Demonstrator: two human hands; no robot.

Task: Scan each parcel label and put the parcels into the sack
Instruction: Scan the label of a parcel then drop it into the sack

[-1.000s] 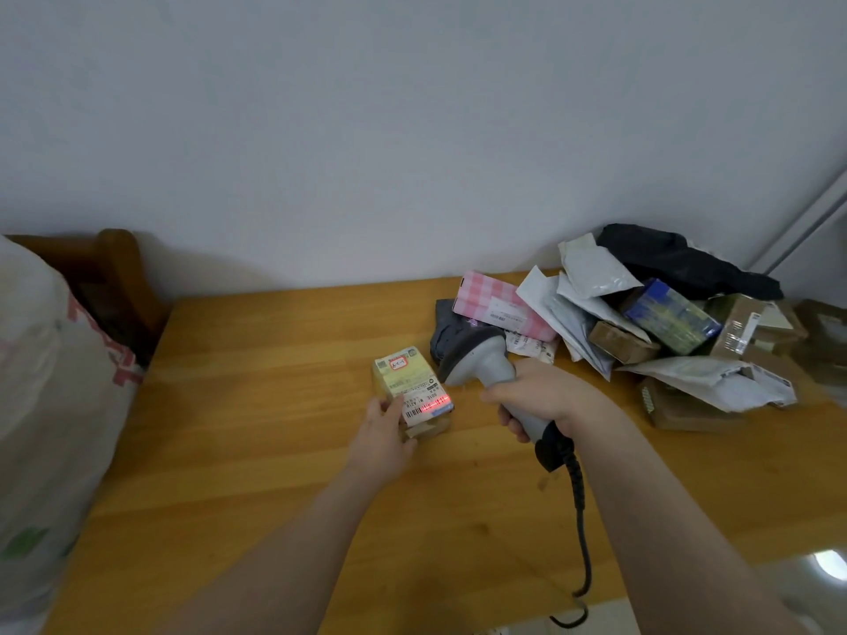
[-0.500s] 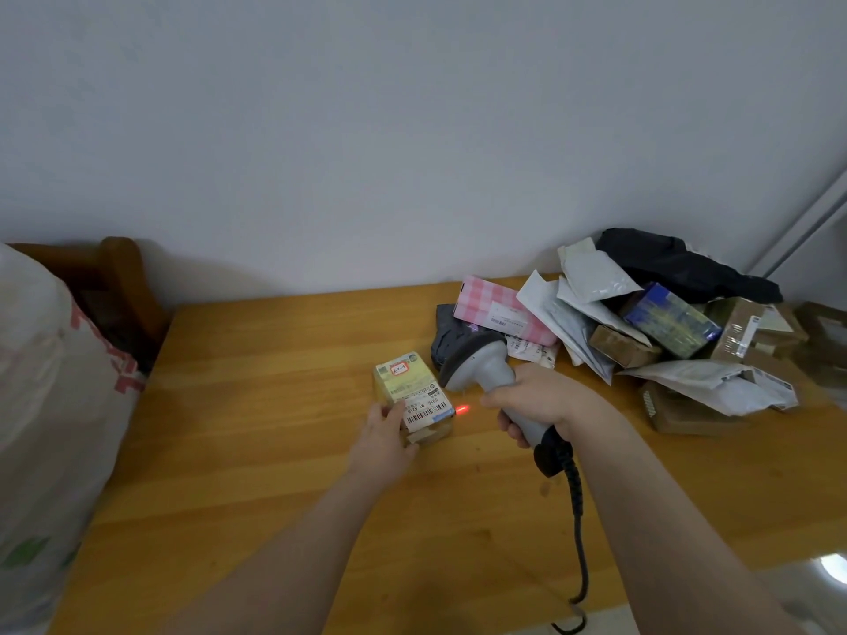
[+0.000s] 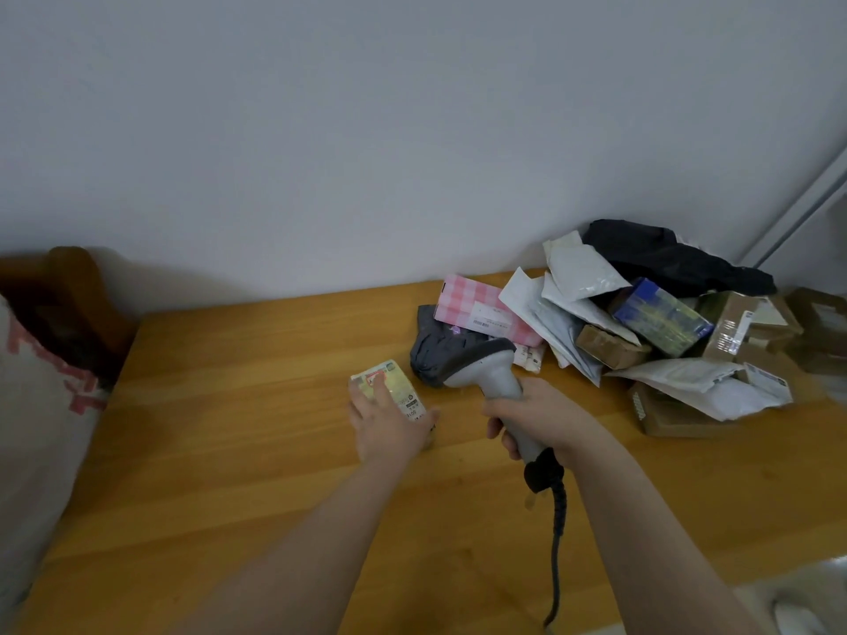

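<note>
Yellow box (image 3: 389, 389) lies just left of the scanner (image 3: 488, 373), under the left hand (image 3: 389, 428), whose fingers spread over its top with the thumb down one side, a shallow grip from above. The right hand (image 3: 538, 419) is wrapped fully round the scanner's handle. Right of the scanner sits the parcel pile (image 3: 664, 341); far left of it, the sack (image 3: 36, 428). With so shallow a hold, the box could slip out on the long carry to the sack
</note>
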